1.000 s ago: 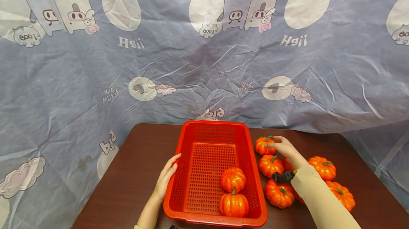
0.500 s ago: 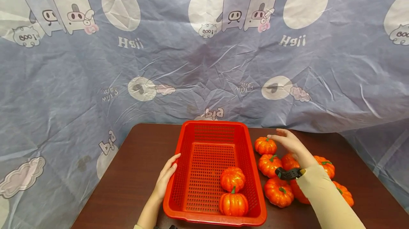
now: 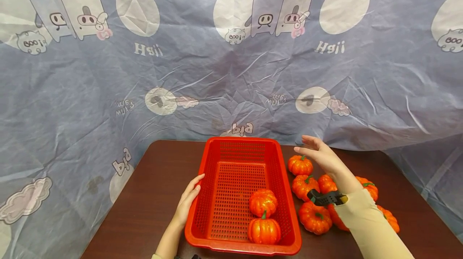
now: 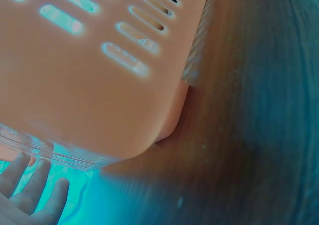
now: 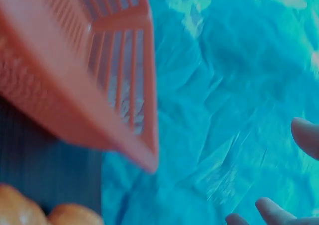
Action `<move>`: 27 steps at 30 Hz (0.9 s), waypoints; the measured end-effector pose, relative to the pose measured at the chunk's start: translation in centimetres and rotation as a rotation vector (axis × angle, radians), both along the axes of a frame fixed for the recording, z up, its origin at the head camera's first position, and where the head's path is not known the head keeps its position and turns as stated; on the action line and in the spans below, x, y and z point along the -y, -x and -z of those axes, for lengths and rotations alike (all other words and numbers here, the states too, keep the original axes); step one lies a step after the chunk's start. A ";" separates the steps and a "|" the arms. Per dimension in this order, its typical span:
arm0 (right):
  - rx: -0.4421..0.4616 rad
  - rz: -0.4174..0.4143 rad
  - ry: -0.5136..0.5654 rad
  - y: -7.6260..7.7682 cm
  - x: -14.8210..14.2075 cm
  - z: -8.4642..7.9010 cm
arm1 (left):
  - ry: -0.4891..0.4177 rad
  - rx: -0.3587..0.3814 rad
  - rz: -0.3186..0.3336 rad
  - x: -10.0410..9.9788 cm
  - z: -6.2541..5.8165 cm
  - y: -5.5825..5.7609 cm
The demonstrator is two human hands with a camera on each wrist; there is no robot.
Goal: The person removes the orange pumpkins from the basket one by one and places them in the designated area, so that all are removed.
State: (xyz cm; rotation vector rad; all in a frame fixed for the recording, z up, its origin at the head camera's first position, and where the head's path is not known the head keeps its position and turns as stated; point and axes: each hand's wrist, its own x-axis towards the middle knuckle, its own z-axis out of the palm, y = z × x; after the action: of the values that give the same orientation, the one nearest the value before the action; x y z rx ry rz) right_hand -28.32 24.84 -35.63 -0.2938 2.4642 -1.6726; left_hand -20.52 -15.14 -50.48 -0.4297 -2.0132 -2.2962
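A red plastic basket (image 3: 235, 182) with slotted walls stands on the table. My left hand (image 3: 187, 202) rests against its left side, fingers fairly straight; in the left wrist view its fingers (image 4: 36, 187) are beside the basket wall (image 4: 75, 100). Two small orange pumpkins, a rear one (image 3: 263, 202) and a front one (image 3: 264, 231), lie in the basket's front right part. My right hand (image 3: 325, 160) is raised behind and above the farthest loose pumpkin (image 3: 300, 165), holding nothing. Its spread fingertips (image 5: 273, 212) show against the cloth in the right wrist view.
Several more pumpkins (image 3: 315, 218) lie on the dark brown table (image 3: 144, 202) right of the basket, some partly hidden by the right forearm. A black strap (image 3: 325, 198) is round the right wrist. A grey-blue printed cloth (image 3: 224, 70) hangs behind the table.
My right hand has lifted away from the farthest pumpkin, up and toward the back. That pumpkin stays beside the basket. The left hand and basket have stayed put.
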 end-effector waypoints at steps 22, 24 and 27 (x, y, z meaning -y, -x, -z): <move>-0.069 -0.524 0.083 -4.9 5.1 1.7 | 0.086 -0.034 -0.065 -0.1 0.1 0.0; -0.059 -0.595 0.077 -5.2 5.4 2.4 | 0.079 -0.038 -0.061 -0.1 0.1 0.0; -0.049 -0.688 0.063 -5.6 5.6 3.2 | 0.075 -0.031 -0.059 -0.1 0.1 0.0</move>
State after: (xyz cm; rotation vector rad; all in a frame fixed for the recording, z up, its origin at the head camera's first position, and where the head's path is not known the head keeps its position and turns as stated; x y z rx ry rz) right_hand -22.76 19.22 -38.85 -1.0553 1.9868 -1.4327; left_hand -20.49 -15.04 -50.61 -0.4020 -2.0738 -2.1731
